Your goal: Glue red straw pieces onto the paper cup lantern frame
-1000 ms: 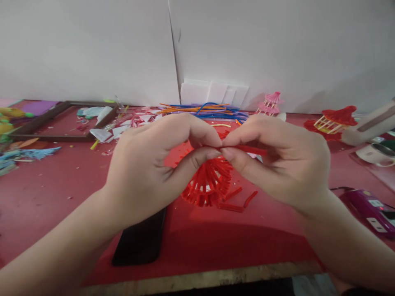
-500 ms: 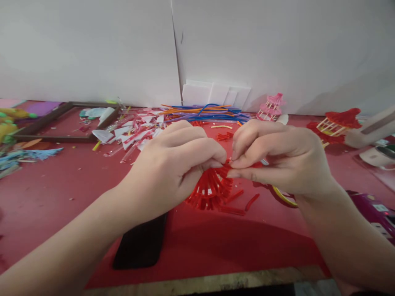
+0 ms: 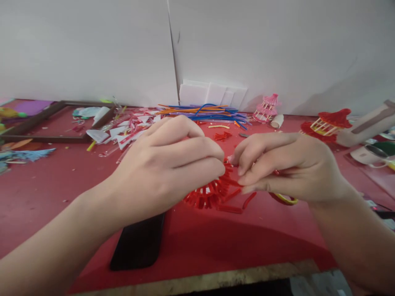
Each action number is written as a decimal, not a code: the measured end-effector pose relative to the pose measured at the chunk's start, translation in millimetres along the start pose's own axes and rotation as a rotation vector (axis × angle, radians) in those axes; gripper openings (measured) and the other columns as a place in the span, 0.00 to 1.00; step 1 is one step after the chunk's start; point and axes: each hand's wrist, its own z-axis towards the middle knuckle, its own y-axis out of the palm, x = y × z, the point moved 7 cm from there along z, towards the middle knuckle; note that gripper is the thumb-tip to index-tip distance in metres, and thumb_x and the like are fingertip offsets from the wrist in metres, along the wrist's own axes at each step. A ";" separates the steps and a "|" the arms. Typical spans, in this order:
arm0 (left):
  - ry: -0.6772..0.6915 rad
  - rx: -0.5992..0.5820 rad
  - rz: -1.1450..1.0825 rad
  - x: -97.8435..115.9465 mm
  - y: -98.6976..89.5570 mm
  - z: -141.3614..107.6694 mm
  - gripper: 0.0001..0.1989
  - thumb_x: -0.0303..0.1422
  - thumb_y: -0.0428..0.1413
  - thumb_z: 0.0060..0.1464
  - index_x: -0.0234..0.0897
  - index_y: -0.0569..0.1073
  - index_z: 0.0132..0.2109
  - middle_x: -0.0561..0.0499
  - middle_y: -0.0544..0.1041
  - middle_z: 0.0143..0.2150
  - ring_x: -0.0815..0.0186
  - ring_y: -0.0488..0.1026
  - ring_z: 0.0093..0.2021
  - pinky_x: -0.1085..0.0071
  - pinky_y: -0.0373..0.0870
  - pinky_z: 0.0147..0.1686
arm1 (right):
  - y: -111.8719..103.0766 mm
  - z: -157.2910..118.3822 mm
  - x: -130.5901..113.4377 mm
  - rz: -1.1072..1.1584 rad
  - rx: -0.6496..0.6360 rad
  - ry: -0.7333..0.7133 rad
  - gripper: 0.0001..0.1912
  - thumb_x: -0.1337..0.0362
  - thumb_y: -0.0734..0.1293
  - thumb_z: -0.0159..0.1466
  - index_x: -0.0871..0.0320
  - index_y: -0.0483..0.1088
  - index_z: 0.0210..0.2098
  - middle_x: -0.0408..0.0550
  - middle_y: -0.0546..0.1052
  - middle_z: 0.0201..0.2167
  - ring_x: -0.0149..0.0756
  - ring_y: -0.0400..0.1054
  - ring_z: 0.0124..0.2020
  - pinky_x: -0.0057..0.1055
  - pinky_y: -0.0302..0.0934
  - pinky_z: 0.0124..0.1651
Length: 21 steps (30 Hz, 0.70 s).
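A round red piece made of fuzzy pipe-cleaner strips (image 3: 205, 199), fanned out like a small roof, is low in the middle beneath my hands. My left hand (image 3: 182, 164) is closed over its upper part, with the thumb and fingertips hidden. To the right, my right hand (image 3: 284, 166) is closed in a pinch at the piece's right edge, by a red strip; exactly what lies between its fingertips is not clear. Short loose red pipe-cleaner pieces (image 3: 249, 200) lie on the table just below the fingers.
A black phone (image 3: 138, 244) lies under my left forearm. Behind are long pipe cleaners (image 3: 200, 111), plastic wrappers (image 3: 129, 131) and a dark frame (image 3: 46, 137). On the right stand a pink pagoda model (image 3: 267, 107), a red-roofed one (image 3: 328, 123) and a cup (image 3: 368, 155). A yellow-edged loop (image 3: 285, 200) sits beneath my right hand.
My left hand has rolled over the red piece, hiding its thumb. My right hand's thumb and fingers have shifted slightly down and away from the left. The view has turned a little.
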 end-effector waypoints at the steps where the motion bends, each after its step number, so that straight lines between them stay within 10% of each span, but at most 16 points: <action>1: 0.021 0.000 0.019 0.5 -0.1 0.0 0.14 0.22 0.54 0.65 0.49 0.76 0.38 0.60 0.85 0.40 0.59 0.76 0.41 0.61 0.67 0.42 | 2.3 -1.5 0.9 0.000 -0.014 0.004 0.03 0.68 0.76 0.67 0.52 0.81 0.38 0.42 0.82 0.37 0.33 0.80 0.40 0.36 0.79 0.50; 7: 0.041 0.069 0.089 -10.6 -1.4 -2.4 0.06 0.30 0.61 0.66 0.46 0.75 0.38 0.57 0.85 0.39 0.60 0.76 0.38 0.58 0.65 0.39 | 3.2 -16.8 -7.3 -0.191 0.187 -0.094 0.07 0.72 0.74 0.67 0.53 0.80 0.39 0.44 0.82 0.38 0.37 0.80 0.44 0.41 0.79 0.51; 16: -0.744 0.216 -0.334 -45.5 22.6 -41.2 0.06 0.36 0.52 0.73 0.46 0.74 0.50 0.52 0.83 0.49 0.61 0.81 0.49 0.60 0.78 0.54 | 11.9 -37.8 -24.3 -0.695 0.405 -0.151 0.17 0.74 0.75 0.64 0.46 0.81 0.47 0.43 0.85 0.41 0.42 0.80 0.43 0.42 0.79 0.46; 21: -0.802 0.110 -0.547 -35.3 39.2 -50.1 0.14 0.43 0.55 0.71 0.42 0.72 0.57 0.45 0.84 0.56 0.55 0.81 0.60 0.59 0.79 0.61 | 29.6 -38.1 -18.7 -0.703 0.346 -0.194 0.08 0.73 0.76 0.64 0.53 0.80 0.37 0.42 0.85 0.36 0.38 0.79 0.40 0.36 0.78 0.44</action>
